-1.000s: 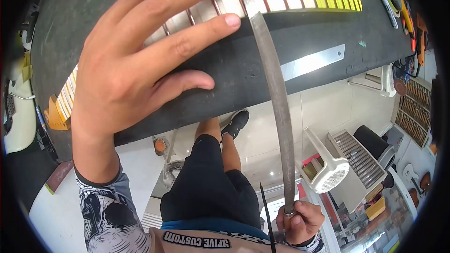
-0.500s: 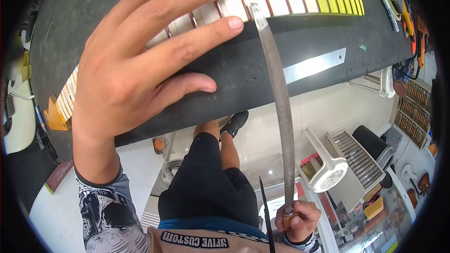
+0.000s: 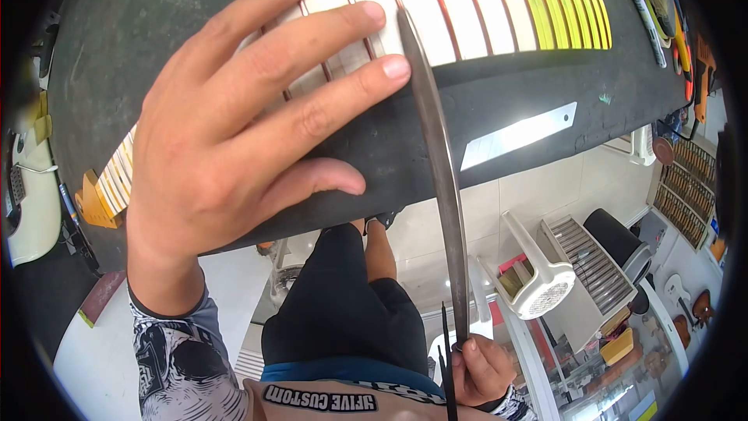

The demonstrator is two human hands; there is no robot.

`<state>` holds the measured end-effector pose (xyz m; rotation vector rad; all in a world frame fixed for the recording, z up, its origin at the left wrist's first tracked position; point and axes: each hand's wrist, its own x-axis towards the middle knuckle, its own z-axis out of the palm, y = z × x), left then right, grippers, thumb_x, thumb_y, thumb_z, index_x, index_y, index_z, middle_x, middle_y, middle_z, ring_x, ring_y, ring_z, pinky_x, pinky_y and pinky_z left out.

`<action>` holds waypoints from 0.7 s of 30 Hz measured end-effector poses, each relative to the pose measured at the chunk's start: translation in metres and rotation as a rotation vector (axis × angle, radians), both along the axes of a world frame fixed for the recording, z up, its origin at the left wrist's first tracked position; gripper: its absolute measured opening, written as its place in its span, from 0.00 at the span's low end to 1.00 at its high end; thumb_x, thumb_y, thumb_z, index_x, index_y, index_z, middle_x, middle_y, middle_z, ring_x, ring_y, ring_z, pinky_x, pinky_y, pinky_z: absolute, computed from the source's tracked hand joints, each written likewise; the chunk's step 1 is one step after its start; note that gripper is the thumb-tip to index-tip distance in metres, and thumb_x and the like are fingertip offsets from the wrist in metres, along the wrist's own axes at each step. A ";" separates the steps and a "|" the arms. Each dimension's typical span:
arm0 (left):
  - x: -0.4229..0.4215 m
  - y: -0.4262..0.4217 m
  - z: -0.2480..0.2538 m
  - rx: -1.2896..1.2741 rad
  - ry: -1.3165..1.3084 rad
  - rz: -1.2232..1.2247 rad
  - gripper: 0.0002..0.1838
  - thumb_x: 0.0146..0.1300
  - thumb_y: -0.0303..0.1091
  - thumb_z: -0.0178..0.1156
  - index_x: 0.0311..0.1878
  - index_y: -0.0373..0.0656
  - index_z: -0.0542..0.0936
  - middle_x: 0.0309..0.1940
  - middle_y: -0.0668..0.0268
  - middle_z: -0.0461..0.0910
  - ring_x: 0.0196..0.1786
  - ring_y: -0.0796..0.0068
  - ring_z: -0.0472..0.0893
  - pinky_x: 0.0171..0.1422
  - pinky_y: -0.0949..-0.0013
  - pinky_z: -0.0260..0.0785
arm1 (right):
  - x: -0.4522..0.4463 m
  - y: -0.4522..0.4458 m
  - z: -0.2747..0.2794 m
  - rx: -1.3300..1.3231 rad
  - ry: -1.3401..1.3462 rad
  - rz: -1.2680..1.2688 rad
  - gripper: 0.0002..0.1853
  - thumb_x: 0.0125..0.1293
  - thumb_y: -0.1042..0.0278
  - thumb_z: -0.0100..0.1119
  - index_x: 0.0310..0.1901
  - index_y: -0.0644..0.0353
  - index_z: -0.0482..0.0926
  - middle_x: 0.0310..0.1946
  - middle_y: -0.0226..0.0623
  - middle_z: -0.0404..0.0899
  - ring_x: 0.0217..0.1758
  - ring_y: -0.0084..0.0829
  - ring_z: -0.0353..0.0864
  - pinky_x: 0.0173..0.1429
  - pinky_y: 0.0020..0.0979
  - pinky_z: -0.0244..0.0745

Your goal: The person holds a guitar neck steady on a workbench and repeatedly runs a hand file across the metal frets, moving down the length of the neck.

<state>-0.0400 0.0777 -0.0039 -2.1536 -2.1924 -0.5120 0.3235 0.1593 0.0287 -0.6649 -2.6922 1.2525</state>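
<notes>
A long guitar neck (image 3: pixel 436 12) lies across the dark mat, its surface white between reddish fret lines and yellow at the right end. My left hand (image 3: pixel 241 125) rests palm down on it, fingers spread, with one fingertip beside a long grey metal file (image 3: pixel 440 156). The narrow end of the file lies over the neck near a fret line. Near my body, my right hand (image 3: pixel 479 370) is closed around the file's handle end, which the fingers mostly cover.
A metal ruler (image 3: pixel 518 136) lies on the mat (image 3: pixel 538 86) near its front edge. Markers (image 3: pixel 639 8) and other tools sit at the upper right. An orange-brown block (image 3: pixel 97 199) is under the neck's left end. A white stool (image 3: pixel 538 281) stands on the floor.
The neck has shifted slightly down in view, along with my left hand. The file has turned onto a narrower side, and my right hand has moved a little left and down.
</notes>
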 end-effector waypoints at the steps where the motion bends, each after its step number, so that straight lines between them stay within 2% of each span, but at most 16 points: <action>1: 0.000 0.000 0.000 0.001 -0.009 0.001 0.36 0.44 0.60 0.66 0.56 0.49 0.83 0.58 0.58 0.79 0.61 0.46 0.77 0.61 0.53 0.73 | -0.011 0.003 0.001 -0.005 0.011 0.006 0.30 0.53 0.85 0.60 0.61 0.62 0.73 0.28 0.48 0.80 0.24 0.40 0.81 0.28 0.31 0.76; 2: 0.000 0.000 0.000 0.003 -0.018 0.001 0.36 0.44 0.60 0.66 0.56 0.48 0.83 0.58 0.58 0.79 0.61 0.46 0.77 0.61 0.53 0.73 | -0.024 0.006 0.000 -0.009 0.022 0.013 0.29 0.53 0.85 0.60 0.61 0.63 0.73 0.28 0.48 0.80 0.24 0.40 0.81 0.28 0.31 0.76; 4: -0.001 0.001 0.001 0.000 -0.026 0.003 0.36 0.44 0.60 0.66 0.56 0.47 0.83 0.57 0.58 0.79 0.60 0.46 0.77 0.61 0.53 0.73 | -0.055 0.018 -0.010 -0.030 0.083 0.016 0.24 0.53 0.81 0.64 0.54 0.65 0.78 0.29 0.45 0.81 0.24 0.33 0.82 0.27 0.28 0.77; 6: -0.002 0.001 0.001 0.000 -0.022 0.001 0.37 0.44 0.60 0.66 0.56 0.46 0.83 0.57 0.57 0.79 0.60 0.45 0.77 0.61 0.53 0.73 | -0.096 0.028 -0.016 -0.069 0.112 0.014 0.28 0.53 0.84 0.64 0.59 0.66 0.77 0.31 0.43 0.80 0.25 0.33 0.81 0.28 0.27 0.78; 8: -0.001 0.000 0.001 -0.002 -0.025 0.002 0.37 0.44 0.59 0.66 0.56 0.46 0.82 0.57 0.57 0.79 0.60 0.45 0.77 0.61 0.53 0.73 | -0.136 0.037 -0.022 0.002 0.160 -0.001 0.28 0.54 0.85 0.64 0.60 0.65 0.76 0.30 0.40 0.80 0.26 0.32 0.81 0.30 0.27 0.78; 10: -0.001 0.001 0.002 -0.008 -0.030 0.004 0.37 0.44 0.59 0.66 0.56 0.46 0.83 0.57 0.56 0.79 0.60 0.45 0.77 0.61 0.53 0.73 | -0.158 0.046 -0.021 -0.047 0.147 0.004 0.28 0.54 0.85 0.63 0.60 0.65 0.76 0.31 0.39 0.80 0.27 0.32 0.81 0.30 0.27 0.78; 13: -0.001 0.003 0.003 -0.015 -0.035 0.001 0.36 0.44 0.59 0.66 0.56 0.46 0.83 0.57 0.56 0.79 0.60 0.45 0.77 0.61 0.53 0.73 | -0.150 0.044 -0.022 -0.084 0.135 -0.008 0.28 0.55 0.85 0.63 0.60 0.66 0.76 0.31 0.41 0.80 0.27 0.34 0.81 0.31 0.28 0.78; 19: -0.001 0.001 0.004 -0.031 -0.027 -0.007 0.37 0.44 0.59 0.66 0.55 0.46 0.83 0.57 0.56 0.79 0.59 0.44 0.77 0.61 0.53 0.72 | -0.038 0.010 -0.014 -0.114 0.088 -0.018 0.27 0.51 0.85 0.64 0.57 0.66 0.76 0.30 0.45 0.80 0.26 0.37 0.81 0.28 0.29 0.78; 21: -0.001 0.001 0.003 -0.027 -0.021 -0.012 0.37 0.44 0.59 0.66 0.55 0.45 0.83 0.57 0.56 0.79 0.59 0.45 0.77 0.62 0.53 0.72 | -0.017 0.002 -0.016 -0.142 0.105 -0.010 0.27 0.54 0.85 0.60 0.59 0.66 0.74 0.28 0.46 0.80 0.24 0.36 0.79 0.27 0.30 0.75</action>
